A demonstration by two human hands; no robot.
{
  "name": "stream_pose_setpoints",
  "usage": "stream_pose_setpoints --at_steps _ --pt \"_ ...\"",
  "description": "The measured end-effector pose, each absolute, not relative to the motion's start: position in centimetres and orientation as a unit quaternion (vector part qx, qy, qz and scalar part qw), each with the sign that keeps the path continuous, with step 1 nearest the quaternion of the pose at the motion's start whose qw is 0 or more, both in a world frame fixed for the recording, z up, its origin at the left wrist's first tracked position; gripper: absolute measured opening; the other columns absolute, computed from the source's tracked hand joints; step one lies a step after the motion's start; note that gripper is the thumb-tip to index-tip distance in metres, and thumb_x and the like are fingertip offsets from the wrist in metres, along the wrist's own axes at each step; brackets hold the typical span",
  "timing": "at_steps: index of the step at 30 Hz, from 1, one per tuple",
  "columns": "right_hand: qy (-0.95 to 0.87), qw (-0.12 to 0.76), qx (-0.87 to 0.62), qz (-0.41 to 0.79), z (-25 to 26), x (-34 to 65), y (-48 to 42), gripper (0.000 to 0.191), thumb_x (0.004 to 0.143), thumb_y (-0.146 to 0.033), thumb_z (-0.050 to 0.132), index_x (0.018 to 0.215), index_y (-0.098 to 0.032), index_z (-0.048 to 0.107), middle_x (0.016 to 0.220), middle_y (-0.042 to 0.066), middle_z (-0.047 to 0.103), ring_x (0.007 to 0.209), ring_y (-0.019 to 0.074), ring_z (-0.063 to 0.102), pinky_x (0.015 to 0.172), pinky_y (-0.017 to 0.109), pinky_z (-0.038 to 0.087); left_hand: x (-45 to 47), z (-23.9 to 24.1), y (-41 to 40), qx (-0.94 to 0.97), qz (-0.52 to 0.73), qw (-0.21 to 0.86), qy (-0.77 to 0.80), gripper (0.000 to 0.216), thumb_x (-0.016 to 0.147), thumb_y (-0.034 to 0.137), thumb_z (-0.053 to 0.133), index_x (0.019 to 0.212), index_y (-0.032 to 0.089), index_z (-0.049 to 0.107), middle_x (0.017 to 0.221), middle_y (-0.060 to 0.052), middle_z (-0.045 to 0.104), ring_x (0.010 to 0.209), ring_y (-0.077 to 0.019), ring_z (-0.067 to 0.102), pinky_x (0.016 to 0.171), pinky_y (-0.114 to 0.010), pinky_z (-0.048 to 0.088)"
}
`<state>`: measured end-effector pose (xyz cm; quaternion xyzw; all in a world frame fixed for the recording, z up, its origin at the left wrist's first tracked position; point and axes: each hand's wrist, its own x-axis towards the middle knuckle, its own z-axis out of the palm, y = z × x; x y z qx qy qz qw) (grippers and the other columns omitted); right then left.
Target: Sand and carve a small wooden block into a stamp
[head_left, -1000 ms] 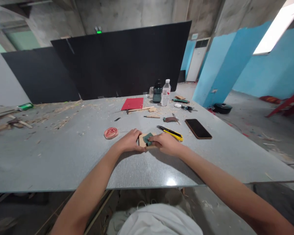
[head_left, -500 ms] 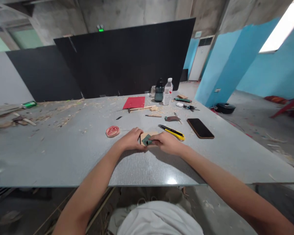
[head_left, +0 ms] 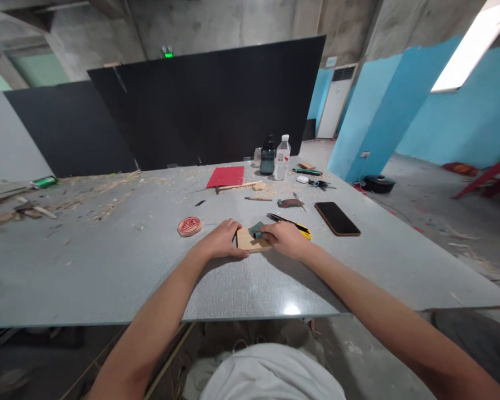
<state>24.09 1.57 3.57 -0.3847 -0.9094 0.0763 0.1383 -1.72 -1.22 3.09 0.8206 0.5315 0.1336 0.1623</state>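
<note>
A pale wooden block (head_left: 248,243) lies flat on the grey table (head_left: 120,266). Thumb and fingers of my left hand (head_left: 222,240) grip its left end. Pinched in my right hand (head_left: 286,240) is a folded piece of dark green sandpaper (head_left: 256,228), which rests on the block's upper face near the far edge. My right hand covers the block's right end. Just behind that hand is a yellow and black utility knife (head_left: 303,229), partly hidden by it. Left of my left hand sits a round wooden piece with a red carved design (head_left: 189,226).
A phone (head_left: 337,218) lies to the right. Farther back are a carving tool (head_left: 259,198), a brown strip (head_left: 290,203), a red sheet (head_left: 225,177), a clear water bottle (head_left: 282,158) and a dark bottle (head_left: 268,157). Wood shavings (head_left: 108,206) litter the left side.
The sandpaper in my right hand has moved away from me and slightly right across the block, so more of the near face shows. My left hand keeps its grip.
</note>
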Motion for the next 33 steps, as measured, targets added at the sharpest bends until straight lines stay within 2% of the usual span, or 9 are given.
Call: stream_pose_setpoints --at_steps 7,13,19,25,30,33 --pt "-0.935 0.128 -0.318 0.090 3.3 24.4 1.6 0.041 0.096 -0.015 0.058 0.129 -0.023 0.081 0.108 0.010 0.085 0.092 0.0238 0.077 0.079 0.029 0.046 -1.6 3.5 -1.3 0.819 0.131 0.168 0.532 0.069 0.072 0.058 0.085 0.127 0.024 0.062 0.126 -0.010 0.062 0.121 -0.0332 0.061 0.106 -0.045 0.051" --pt "-0.905 0.137 -0.396 0.074 3.4 24.4 1.9 0.040 0.097 -0.015 0.056 0.127 -0.022 0.082 0.108 0.011 0.085 0.093 0.0254 0.077 0.078 0.030 0.047 -1.6 3.6 -1.5 0.816 0.130 0.167 0.539 0.066 0.072 0.058 0.085 0.124 0.025 0.063 0.125 -0.009 0.062 0.122 -0.0338 0.061 0.104 -0.046 0.052" --pt "-0.937 0.139 -0.303 0.102 3.3 24.3 1.6 0.038 0.096 -0.017 0.059 0.125 -0.025 0.082 0.107 0.007 0.085 0.092 0.0233 0.076 0.078 0.028 0.047 -1.5 3.5 -1.5 0.819 0.132 0.163 0.533 0.068 0.072 0.059 0.085 0.125 0.024 0.061 0.125 -0.009 0.062 0.120 -0.0332 0.063 0.103 -0.044 0.052" --pt "-0.910 0.143 -0.384 0.068 3.2 24.7 2.4 0.040 0.096 -0.015 0.056 0.126 -0.022 0.082 0.105 0.010 0.084 0.090 0.0242 0.075 0.076 0.029 0.045 -1.4 3.8 -1.6 0.817 0.119 0.165 0.540 0.067 0.072 0.058 0.084 0.126 0.024 0.061 0.126 -0.010 0.062 0.123 -0.0350 0.061 0.105 -0.047 0.051" --pt "-0.942 0.134 -0.291 0.103 3.2 24.6 1.4 0.039 0.094 -0.014 0.060 0.125 -0.025 0.082 0.105 0.008 0.084 0.090 0.0233 0.075 0.078 0.029 0.046 -1.4 3.6 -1.5 0.823 0.132 0.158 0.530 0.066 0.072 0.058 0.086 0.123 0.022 0.063 0.126 -0.010 0.062 0.120 -0.0342 0.063 0.102 -0.044 0.052" --pt "-0.934 0.147 -0.307 0.107 3.3 24.5 1.5 0.039 0.095 -0.016 0.058 0.126 -0.024 0.082 0.104 0.008 0.085 0.090 0.0229 0.075 0.078 0.028 0.046 -1.4 3.7 -1.6 0.822 0.130 0.158 0.531 0.067 0.073 0.058 0.085 0.125 0.022 0.062 0.125 -0.010 0.062 0.120 -0.0340 0.063 0.102 -0.044 0.052"
